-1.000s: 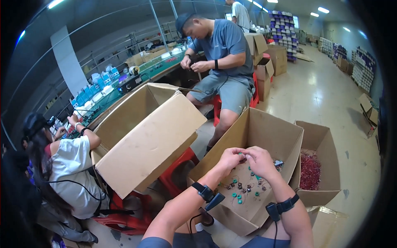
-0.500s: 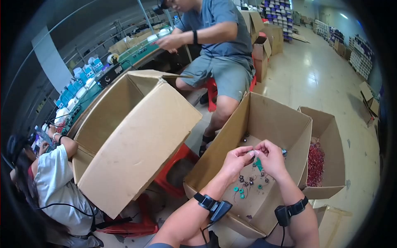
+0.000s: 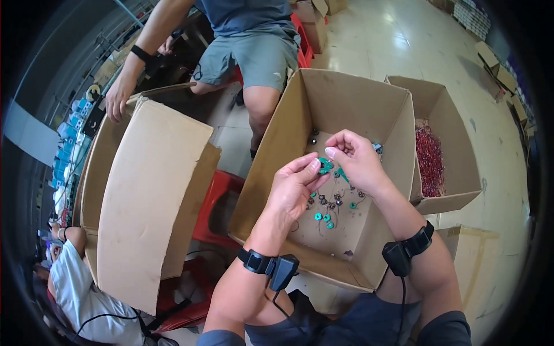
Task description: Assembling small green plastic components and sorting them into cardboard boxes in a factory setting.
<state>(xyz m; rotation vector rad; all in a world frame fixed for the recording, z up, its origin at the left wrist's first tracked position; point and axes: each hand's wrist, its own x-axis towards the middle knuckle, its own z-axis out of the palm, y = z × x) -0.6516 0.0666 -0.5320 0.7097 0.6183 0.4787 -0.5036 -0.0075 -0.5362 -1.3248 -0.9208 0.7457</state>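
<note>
Over the open cardboard box (image 3: 311, 262), my left hand (image 3: 288, 187) pinches a small green ring-shaped part (image 3: 325, 166) between thumb and fingers. Close to its right, my right hand (image 3: 359, 166) has thumb and forefinger pressed together; whatever is between them is too small to make out. On the box floor below lie several loose green round parts (image 3: 328, 218) and several small dark parts with thin wires (image 3: 330, 202). Another green piece (image 3: 341, 175) shows partly beside my right hand.
A narrower box (image 3: 456, 173) at the right holds a heap of red wire-like pieces (image 3: 430, 161). At left, a large tilted carton (image 3: 147, 202) stands by a red stool (image 3: 214, 207). One co-worker's hand (image 3: 119, 95) rests at its rim; another person (image 3: 86, 282) sits lower left.
My hands have come slightly apart, and the green part now shows in my left fingers. The view has tipped downward. The co-worker opposite has brought a hand to the left carton's rim.
</note>
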